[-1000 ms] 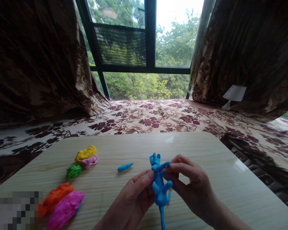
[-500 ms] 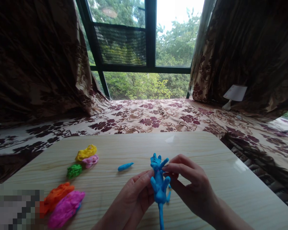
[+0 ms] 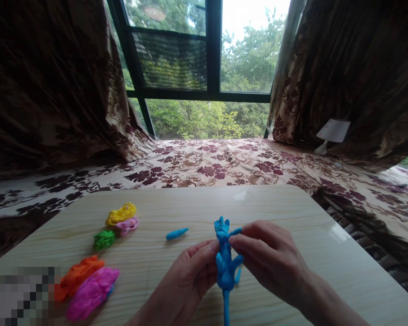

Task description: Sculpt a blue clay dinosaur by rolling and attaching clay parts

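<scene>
A blue modelling-clay animal figure (image 3: 225, 270), with two ears, stubby limbs and a long thin tail hanging down, is held upright over the table. My left hand (image 3: 195, 267) grips its body from the left, thumb against its upper side. From the right, the fingertips of my right hand (image 3: 272, 256) are pressed to the figure's raised arm, near the shoulder; its thumb is hidden behind. A small blue clay strip (image 3: 237, 275) shows just right of the figure's lower body. Left of the figure lies a tapered blue clay roll (image 3: 177, 234).
On the table (image 3: 149, 208), to the left, are lumps of yellow clay (image 3: 121, 214), light pink clay (image 3: 127, 226), green clay (image 3: 104, 239), orange clay (image 3: 80, 275) and bright pink clay (image 3: 92, 293). A blurred-out patch covers the lower left corner. A small lamp (image 3: 333, 130) stands by the curtain.
My right hand's fingers have shifted over the figure's arm, which now points more outward to the right. The figure has turned slightly; my left hand keeps its hold.
</scene>
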The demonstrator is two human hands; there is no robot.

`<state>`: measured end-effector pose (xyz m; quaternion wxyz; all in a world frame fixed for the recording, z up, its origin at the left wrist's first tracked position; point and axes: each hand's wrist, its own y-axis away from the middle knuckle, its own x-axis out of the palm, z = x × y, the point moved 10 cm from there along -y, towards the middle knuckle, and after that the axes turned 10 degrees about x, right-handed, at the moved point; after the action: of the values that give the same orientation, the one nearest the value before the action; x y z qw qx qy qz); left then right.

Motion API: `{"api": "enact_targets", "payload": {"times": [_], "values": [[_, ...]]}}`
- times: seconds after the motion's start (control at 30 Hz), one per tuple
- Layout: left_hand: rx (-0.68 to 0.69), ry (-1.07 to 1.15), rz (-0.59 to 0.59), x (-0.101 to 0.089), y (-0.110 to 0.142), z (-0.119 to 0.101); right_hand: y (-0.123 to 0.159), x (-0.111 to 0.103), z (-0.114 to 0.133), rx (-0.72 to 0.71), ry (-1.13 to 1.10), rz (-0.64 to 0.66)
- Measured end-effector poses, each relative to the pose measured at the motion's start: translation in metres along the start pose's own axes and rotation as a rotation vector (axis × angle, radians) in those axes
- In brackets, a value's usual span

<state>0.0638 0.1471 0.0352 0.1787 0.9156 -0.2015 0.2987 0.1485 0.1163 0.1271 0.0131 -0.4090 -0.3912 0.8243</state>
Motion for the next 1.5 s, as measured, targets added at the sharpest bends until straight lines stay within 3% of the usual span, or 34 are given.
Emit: {"api": "enact_targets", "payload": {"times": [0.13, 0.5, 0.7, 0.93, 1.5], "values": [[-0.004, -0.049, 0.014, -0.001, 0.000, 0.001, -0.001, -0.002, 0.005, -0.044, 0.076, 0.015], [0.045, -0.171, 0.061, -0.002, -0.003, -0.005, 0.003, 0.014, -0.006, 0.026, 0.170, 0.160], [0.007, -0.143, 0.016, -0.009, -0.003, 0.001, -0.002, 0.006, -0.003, 0.048, 0.181, 0.112], [-0.006, -0.160, 0.051, -0.004, -0.002, -0.001, -0.007, -0.009, 0.006, 0.001, 0.166, -0.026], [0.020, -0.183, 0.055, -0.009, -0.003, 0.005, -0.003, -0.002, 0.007, -0.046, 0.112, 0.052]]}}
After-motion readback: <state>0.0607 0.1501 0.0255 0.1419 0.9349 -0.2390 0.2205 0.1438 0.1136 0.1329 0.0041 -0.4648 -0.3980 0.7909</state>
